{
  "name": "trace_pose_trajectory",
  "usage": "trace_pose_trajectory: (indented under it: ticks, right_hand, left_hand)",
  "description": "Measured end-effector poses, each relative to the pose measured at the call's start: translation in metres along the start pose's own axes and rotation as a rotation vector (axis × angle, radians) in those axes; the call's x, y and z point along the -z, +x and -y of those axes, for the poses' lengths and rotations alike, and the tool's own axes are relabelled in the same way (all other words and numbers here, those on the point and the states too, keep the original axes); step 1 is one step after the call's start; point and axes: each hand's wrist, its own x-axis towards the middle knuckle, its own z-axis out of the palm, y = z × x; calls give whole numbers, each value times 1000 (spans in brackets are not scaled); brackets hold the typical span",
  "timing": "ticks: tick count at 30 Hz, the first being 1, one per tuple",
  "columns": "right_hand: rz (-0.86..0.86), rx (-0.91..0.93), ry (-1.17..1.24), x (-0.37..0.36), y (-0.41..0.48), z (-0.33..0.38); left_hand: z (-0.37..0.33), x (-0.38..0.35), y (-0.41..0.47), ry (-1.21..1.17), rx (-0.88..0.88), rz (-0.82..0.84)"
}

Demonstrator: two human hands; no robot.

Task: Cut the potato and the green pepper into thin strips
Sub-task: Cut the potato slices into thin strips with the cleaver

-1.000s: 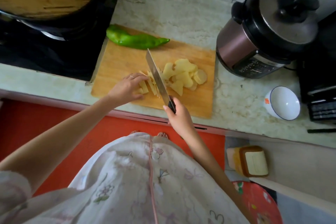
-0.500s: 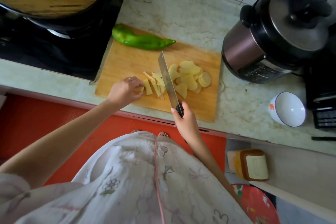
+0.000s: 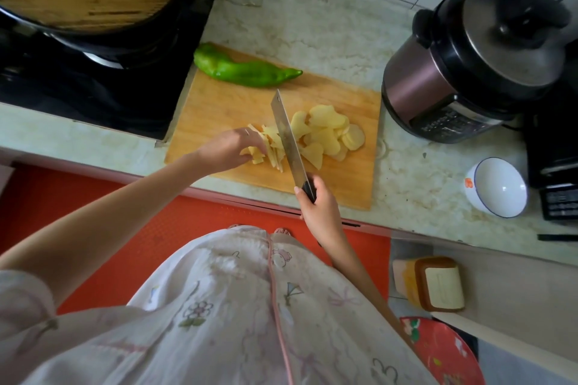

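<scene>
Cutting potato into strips is the step in hand. Right hand (image 3: pixel 317 200) is wrapping its fingers tight round the black handle of the knife (image 3: pixel 286 137). The blade is standing edge-down across the potato slices (image 3: pixel 325 131), its tip pointing toward the far edge of the cutting board (image 3: pixel 225 103). Left hand (image 3: pixel 228 148) is curling its fingertips over the left end of the pile and pinching slices down near the board's front edge. A few potato strips (image 3: pixel 276 156) are lying just beside the blade. Uncut slices are fanning out toward the board's right edge. Green pepper (image 3: pixel 247 70) is lying whole at the board's far left corner, well apart from the knife.

Doing it well, as a judgement: fingertips should be tucking back with knuckles guiding the blade, since they are sitting very close to the edge. Stack should be lying flat and overlapped so cuts are coming out even and thin. Slices look wet, so sliding is a likely risk.

Materials: slices are pale yellow, thin, roundish and irregular. Strips are narrow and uneven. Pepper is glossy, long, curved and tapering to a point. Board is pale wood with fine grain, sitting on a mottled stone counter (image 3: pixel 312 28). Blade is broad, flat steel.
</scene>
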Motion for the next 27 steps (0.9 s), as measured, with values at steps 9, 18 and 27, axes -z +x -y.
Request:
trace_pose_trajectory:
  ticks: [9, 18, 27]
  right_hand:
    - [21, 29, -11, -6, -5, 6]
    - [20, 9, -11, -6, -5, 5]
    - [-6, -11, 1, -1, -5, 6]
  left_hand:
    - [1, 2, 2, 207, -121, 62]
    - [5, 12, 12, 203, -38, 223]
    - [3, 10, 14, 211, -37, 181]
